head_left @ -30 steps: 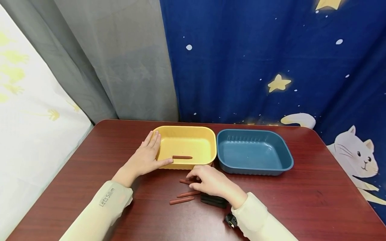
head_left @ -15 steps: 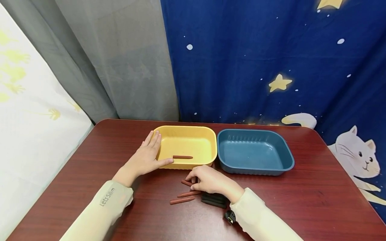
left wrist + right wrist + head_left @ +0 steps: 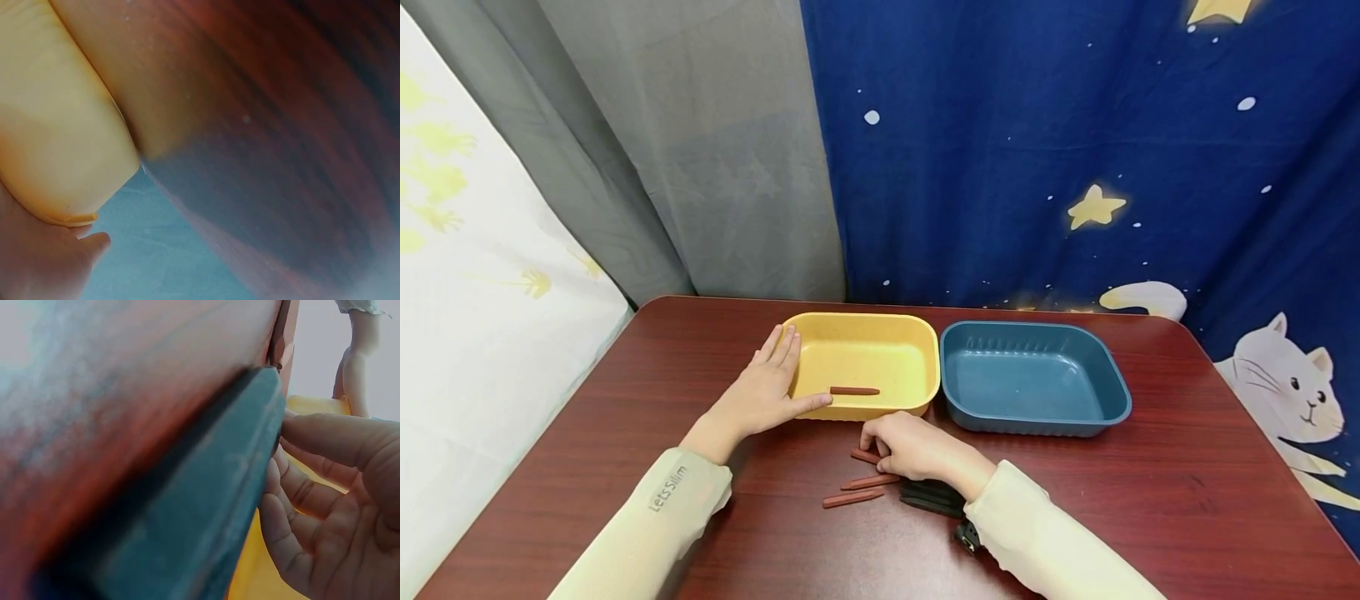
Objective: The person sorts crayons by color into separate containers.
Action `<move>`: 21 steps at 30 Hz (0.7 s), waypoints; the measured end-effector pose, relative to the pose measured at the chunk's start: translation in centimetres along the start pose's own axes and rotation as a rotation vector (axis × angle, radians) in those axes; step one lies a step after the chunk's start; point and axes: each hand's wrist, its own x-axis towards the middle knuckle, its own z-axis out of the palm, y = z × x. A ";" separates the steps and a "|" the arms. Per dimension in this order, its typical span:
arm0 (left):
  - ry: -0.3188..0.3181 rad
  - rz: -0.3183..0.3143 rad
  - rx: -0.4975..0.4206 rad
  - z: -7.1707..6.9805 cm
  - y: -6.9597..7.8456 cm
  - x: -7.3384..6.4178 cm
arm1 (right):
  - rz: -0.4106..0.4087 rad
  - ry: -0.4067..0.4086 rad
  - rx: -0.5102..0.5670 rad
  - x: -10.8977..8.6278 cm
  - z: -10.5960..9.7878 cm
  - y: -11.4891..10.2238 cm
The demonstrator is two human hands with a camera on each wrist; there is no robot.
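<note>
My left hand [image 3: 756, 398] rests on the left side of a yellow bin [image 3: 868, 354], fingers straight over the rim and thumb along the front edge. One reddish-brown pointed stick, crayon-like [image 3: 854, 391], lies inside that bin. Just in front of it, my right hand [image 3: 917, 446] pinches another reddish-brown stick [image 3: 865, 456] at the table, its far end hidden by the hand. Two more such sticks, an upper one [image 3: 870, 482] and a lower one [image 3: 853, 498], lie nearby. Black sticks [image 3: 931, 503] sit partly under the right hand; in the right wrist view a dark stick [image 3: 194, 500] looms close.
A blue bin [image 3: 1022, 387] stands directly right of the yellow one, with nothing visible inside. Both are on a reddish-brown table [image 3: 1195, 467]. Curtains [image 3: 970, 167] hang behind the table's far edge. A small black device [image 3: 967, 536] is at the right wrist.
My right fingers have closed onto the nearest reddish-brown stick, which has shifted slightly. The right forearm has swung a little. My left hand stays on the yellow bin.
</note>
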 end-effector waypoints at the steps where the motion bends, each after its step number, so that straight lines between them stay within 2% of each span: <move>1: -0.001 -0.001 0.000 0.0 0.0 0.0 | -0.005 -0.002 -0.002 0.0 0.0 0.0; 12: 0.010 0.012 -0.019 -0.1 0.2 0.5 | -0.031 0.005 -0.002 -0.3 -0.1 0.4; 21: 0.014 0.003 -0.020 0.1 -0.1 -0.2 | -0.090 0.045 0.033 -1.0 0.3 -0.2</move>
